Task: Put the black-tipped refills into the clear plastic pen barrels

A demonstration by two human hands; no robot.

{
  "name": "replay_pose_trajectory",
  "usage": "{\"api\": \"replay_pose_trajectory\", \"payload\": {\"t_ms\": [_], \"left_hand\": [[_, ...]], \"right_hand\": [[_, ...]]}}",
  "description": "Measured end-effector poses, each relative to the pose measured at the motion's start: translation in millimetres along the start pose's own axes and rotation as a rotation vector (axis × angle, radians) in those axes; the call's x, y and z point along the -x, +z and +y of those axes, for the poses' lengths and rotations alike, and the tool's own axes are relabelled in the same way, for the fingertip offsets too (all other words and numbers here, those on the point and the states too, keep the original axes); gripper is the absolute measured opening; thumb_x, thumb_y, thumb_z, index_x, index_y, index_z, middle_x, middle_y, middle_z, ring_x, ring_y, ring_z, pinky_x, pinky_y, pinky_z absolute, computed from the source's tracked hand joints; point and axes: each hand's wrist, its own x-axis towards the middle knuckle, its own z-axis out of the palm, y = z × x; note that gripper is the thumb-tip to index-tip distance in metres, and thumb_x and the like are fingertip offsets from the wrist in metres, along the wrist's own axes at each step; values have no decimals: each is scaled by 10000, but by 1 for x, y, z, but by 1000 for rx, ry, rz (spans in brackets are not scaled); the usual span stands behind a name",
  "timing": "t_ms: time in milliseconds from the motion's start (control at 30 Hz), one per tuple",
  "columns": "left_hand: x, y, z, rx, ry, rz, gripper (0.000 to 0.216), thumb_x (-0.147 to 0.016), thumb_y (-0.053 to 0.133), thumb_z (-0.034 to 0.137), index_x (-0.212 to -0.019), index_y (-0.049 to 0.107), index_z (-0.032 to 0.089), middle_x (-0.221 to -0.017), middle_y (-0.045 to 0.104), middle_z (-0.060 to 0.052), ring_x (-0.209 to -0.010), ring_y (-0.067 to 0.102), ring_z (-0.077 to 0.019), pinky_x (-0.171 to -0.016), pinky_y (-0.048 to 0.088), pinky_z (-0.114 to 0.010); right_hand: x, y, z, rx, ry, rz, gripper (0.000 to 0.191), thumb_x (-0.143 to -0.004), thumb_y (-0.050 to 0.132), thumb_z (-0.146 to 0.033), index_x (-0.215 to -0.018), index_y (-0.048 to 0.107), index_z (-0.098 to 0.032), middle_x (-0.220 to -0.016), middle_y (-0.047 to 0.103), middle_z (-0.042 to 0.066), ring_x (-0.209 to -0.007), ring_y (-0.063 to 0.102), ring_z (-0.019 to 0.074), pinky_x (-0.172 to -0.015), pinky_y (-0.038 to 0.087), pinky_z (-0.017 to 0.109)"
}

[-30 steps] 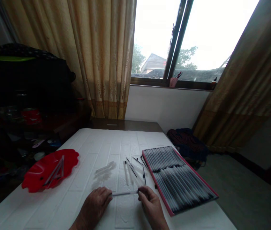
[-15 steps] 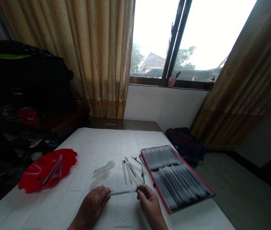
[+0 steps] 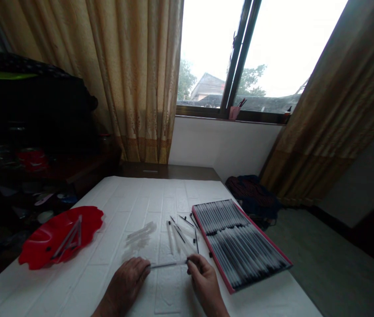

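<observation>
A thin, grey, see-through pen (image 3: pixel 164 265) lies level between my two hands, just above or on the white table. My left hand (image 3: pixel 127 278) closes on its left end. At the other end, my right hand (image 3: pixel 204 276) pinches the pen by a dark tip, perhaps a cap; the fingers hide the detail. Beyond the hands are several loose pen parts: clear barrels (image 3: pixel 170 238), dark thin pieces (image 3: pixel 179 233) and small black caps. To the right of my right hand lies a red-edged box (image 3: pixel 217 260) filled with two rows of clear pens with dark ends.
A red wavy-edged plate (image 3: pixel 94 214) at left holds a few clear tubes. Grey smudges (image 3: pixel 141 234) mark the white tabletop (image 3: pixel 107 193). A dark shelf (image 3: pixel 84 169) with clutter stands at left; dark cloth (image 3: pixel 253 193) lies past the right edge. Curtains and a window are behind.
The whole view has shifted slightly, so everything sits a little further left. Both hands keep the same hold on the pen.
</observation>
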Motion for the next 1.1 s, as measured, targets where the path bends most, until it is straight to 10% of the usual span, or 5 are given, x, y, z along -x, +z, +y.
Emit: {"api": "replay_pose_trajectory", "payload": {"t_ms": [567, 833, 1100], "left_hand": [[-1, 1, -6, 324, -334, -213, 497, -943, 273, 463, -591, 529, 224, -566, 573, 12, -573, 572, -128, -578, 461, -221], [-1, 0, -8, 392, -448, -273, 529, -941, 262, 471, -569, 534, 212, -540, 575, 22, -564, 583, -122, -595, 459, -226], [1, 1, -9, 419, -505, -301, 532, -921, 264, 505, -569, 536, 213, -565, 575, 10, -581, 573, -133, -608, 445, -236]], "right_hand": [[5, 1, 2, 115, -115, -35, 221, -749, 639, -401, -711, 622, -184, -606, 536, -29, -560, 493, 133, -530, 410, 220], [-5, -11, 16, 30, -62, 292, 333, -667, 691, -446, -832, 662, -159, -734, 651, 39, -686, 578, 184, -640, 476, 266], [-7, -11, 16, 112, -54, 338, 510, -706, 645, -469, -1074, 643, -116, -827, 695, 80, -637, 609, 178, -646, 502, 287]]}}
